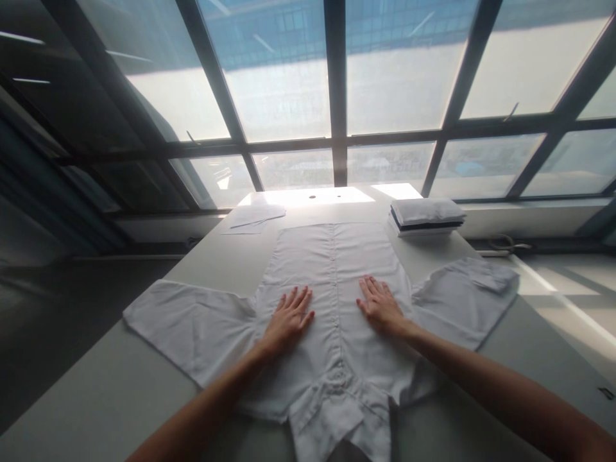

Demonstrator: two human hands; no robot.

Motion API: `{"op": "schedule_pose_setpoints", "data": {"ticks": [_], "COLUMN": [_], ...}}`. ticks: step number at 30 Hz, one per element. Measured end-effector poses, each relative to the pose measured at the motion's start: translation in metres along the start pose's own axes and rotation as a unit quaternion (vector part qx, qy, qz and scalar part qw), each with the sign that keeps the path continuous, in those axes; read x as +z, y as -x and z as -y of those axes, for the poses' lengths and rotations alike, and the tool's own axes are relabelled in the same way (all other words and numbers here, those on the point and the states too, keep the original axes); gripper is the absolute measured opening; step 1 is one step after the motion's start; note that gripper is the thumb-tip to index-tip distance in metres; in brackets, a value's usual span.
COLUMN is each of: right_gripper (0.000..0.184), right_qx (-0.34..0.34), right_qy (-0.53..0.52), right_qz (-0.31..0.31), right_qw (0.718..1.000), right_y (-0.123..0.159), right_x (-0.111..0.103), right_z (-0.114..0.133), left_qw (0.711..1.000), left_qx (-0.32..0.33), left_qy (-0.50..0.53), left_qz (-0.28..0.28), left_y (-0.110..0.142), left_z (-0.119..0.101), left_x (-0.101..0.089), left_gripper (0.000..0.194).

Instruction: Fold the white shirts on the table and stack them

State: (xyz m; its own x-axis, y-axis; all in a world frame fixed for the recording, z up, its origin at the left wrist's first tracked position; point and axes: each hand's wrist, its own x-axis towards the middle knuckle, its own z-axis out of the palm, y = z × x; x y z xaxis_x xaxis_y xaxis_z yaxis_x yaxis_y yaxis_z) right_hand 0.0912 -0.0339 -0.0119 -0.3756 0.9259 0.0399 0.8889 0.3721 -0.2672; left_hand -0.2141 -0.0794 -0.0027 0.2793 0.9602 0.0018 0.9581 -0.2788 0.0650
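A white button-up shirt (332,269) lies spread face up on a pale table (86,391), collar toward me and both short sleeves stretched out to the sides. My left hand (289,316) rests flat on the shirt just left of the button placket, fingers stretched out. My right hand (380,305) lies flat on the cloth just right of the placket, fingers also extended. Neither hand holds anything.
A stack of folded white and dark garments (426,217) stands at the table's far right. Loose sheets of paper (254,215) lie at the far left. Large windows with dark frames (335,96) rise behind the table. A floor drop borders the table's left edge.
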Motion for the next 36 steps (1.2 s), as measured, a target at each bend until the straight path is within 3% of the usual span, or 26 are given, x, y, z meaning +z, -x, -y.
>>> {"op": "schedule_pose_setpoints", "data": {"ticks": [5, 11, 14, 17, 21, 24, 27, 31, 36], "right_gripper": [0.068, 0.063, 0.056, 0.051, 0.051, 0.053, 0.051, 0.052, 0.057], "right_qx": [0.035, 0.032, -0.003, 0.002, 0.147, 0.231, 0.253, 0.258, 0.294], "right_qy": [0.001, -0.09, -0.143, -0.15, -0.077, -0.014, 0.013, 0.046, 0.066], "right_qz": [-0.019, -0.043, -0.103, -0.179, -0.23, -0.245, -0.291, -0.317, -0.278], "right_qw": [0.999, 0.994, 0.984, 0.972, 0.959, 0.941, 0.922, 0.912, 0.912], "right_y": [0.01, 0.013, 0.019, 0.029, 0.044, 0.059, 0.074, 0.079, 0.074], "right_x": [-0.007, -0.02, -0.038, -0.059, -0.077, -0.079, -0.072, -0.058, -0.045], "right_z": [-0.024, -0.022, -0.034, -0.068, -0.144, -0.206, -0.253, -0.282, -0.284], "left_qw": [0.997, 0.997, 0.997, 0.997, 0.997, 0.997, 0.998, 0.998, 0.998], "left_qx": [-0.063, -0.05, -0.052, -0.05, -0.044, -0.044, -0.044, -0.046, -0.05], "left_qy": [-0.035, -0.031, -0.029, -0.027, -0.019, -0.016, -0.012, -0.012, -0.019], "left_qz": [-0.028, -0.049, -0.044, -0.049, -0.066, -0.061, -0.053, -0.04, -0.026], "left_y": [0.013, 0.006, 0.004, 0.004, 0.004, 0.005, 0.006, 0.008, 0.008], "left_z": [0.037, 0.05, 0.054, 0.057, 0.06, 0.061, 0.061, 0.06, 0.06], "left_x": [0.006, 0.019, 0.022, 0.023, 0.026, 0.028, 0.028, 0.025, 0.024], "left_gripper": [0.063, 0.064, 0.065, 0.065, 0.065, 0.066, 0.067, 0.067, 0.07]}}
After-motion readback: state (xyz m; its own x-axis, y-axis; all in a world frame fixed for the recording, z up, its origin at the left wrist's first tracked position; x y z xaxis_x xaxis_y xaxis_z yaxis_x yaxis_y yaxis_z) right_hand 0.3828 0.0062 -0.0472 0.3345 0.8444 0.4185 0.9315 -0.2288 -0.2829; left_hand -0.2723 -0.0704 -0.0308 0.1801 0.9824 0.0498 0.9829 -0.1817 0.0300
